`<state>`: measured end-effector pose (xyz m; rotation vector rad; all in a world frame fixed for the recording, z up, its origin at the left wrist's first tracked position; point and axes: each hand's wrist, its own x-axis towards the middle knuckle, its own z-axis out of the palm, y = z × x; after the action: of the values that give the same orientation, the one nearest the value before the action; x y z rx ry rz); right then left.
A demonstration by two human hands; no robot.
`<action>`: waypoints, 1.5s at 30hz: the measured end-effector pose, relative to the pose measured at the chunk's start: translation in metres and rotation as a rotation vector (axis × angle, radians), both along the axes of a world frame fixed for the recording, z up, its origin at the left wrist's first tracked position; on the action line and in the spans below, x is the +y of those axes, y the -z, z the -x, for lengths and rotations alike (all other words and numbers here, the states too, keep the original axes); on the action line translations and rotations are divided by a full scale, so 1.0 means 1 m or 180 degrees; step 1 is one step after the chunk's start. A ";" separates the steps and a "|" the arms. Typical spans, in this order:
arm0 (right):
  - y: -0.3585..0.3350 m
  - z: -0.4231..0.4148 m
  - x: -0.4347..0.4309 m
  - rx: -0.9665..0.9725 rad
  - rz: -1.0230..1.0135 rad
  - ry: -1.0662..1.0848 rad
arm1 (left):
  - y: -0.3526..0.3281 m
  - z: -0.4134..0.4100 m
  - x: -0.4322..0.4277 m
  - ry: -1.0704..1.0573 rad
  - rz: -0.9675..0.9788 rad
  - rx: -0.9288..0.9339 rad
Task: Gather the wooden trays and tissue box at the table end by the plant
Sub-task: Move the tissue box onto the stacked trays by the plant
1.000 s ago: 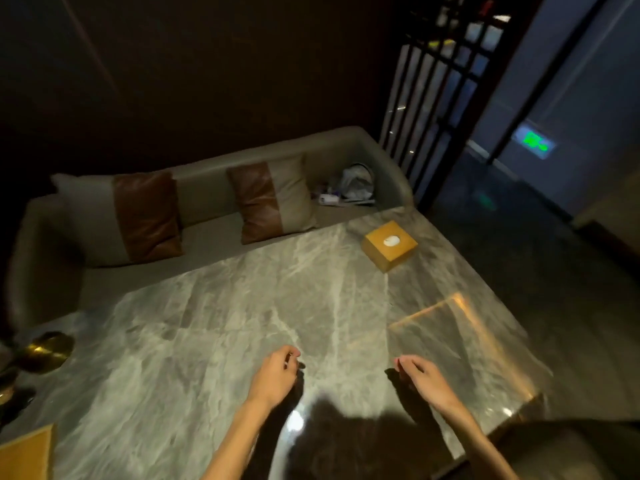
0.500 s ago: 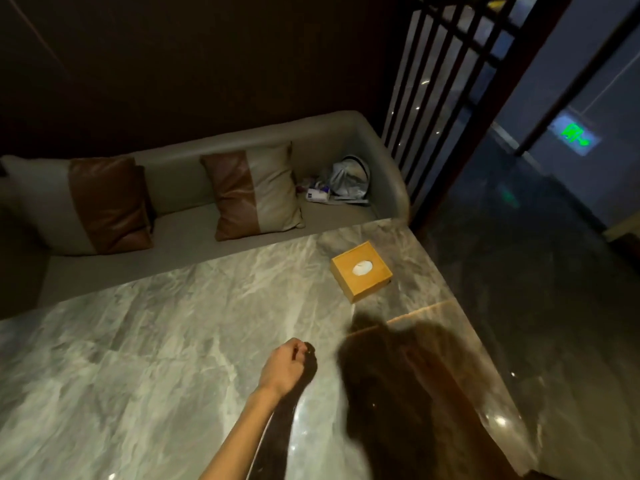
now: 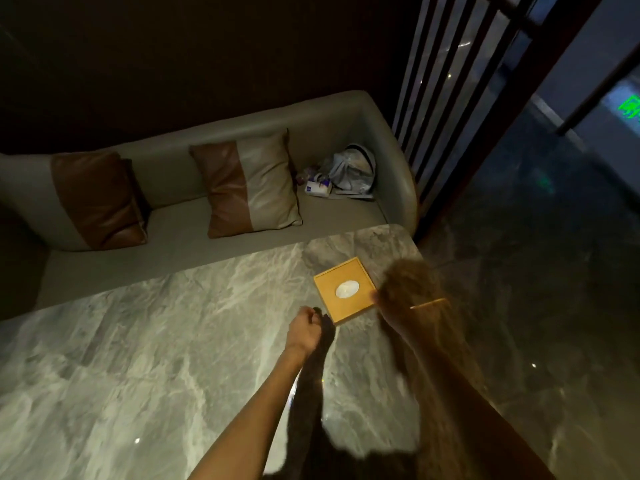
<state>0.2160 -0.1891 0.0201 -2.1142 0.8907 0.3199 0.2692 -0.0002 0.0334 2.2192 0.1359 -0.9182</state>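
Observation:
A square wooden tissue box (image 3: 346, 291) with a white oval opening lies flat on the marble table (image 3: 145, 348), near its far right corner. My left hand (image 3: 306, 327) hovers just off the box's near left corner, fingers curled in with nothing in them. My right hand (image 3: 403, 292) is blurred and dark, and it meets the box's right edge. Whether it grips the box cannot be made out. No wooden tray or plant is in view.
A grey sofa (image 3: 180, 220) runs along the table's far side with two brown-and-beige cushions (image 3: 247, 181). A bag and small packets (image 3: 349, 171) lie at its right end. A slatted screen (image 3: 450, 81) stands behind, with dark glossy floor (image 3: 536, 271) right of the table.
The view has swung right and closer to the tissue box. My left hand has moved up to the box's near corner. My right hand has come back into view at the box's right edge.

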 end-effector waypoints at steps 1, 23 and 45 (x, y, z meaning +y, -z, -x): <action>-0.002 -0.008 0.001 -0.0108 -0.0306 0.0246 | -0.001 -0.003 -0.013 -0.0086 0.0112 0.0046; -0.027 0.090 0.228 0.0390 -0.0336 -0.0145 | -0.034 0.122 0.160 -0.1851 0.0317 -0.0103; -0.087 0.167 0.681 0.0210 -0.0558 -0.2850 | -0.078 0.314 0.593 -0.4528 0.0367 -0.0611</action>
<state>0.0488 0.4919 0.1068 -2.2237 -0.1113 0.8832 -0.0444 0.5926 0.1110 1.4780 1.3002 0.0933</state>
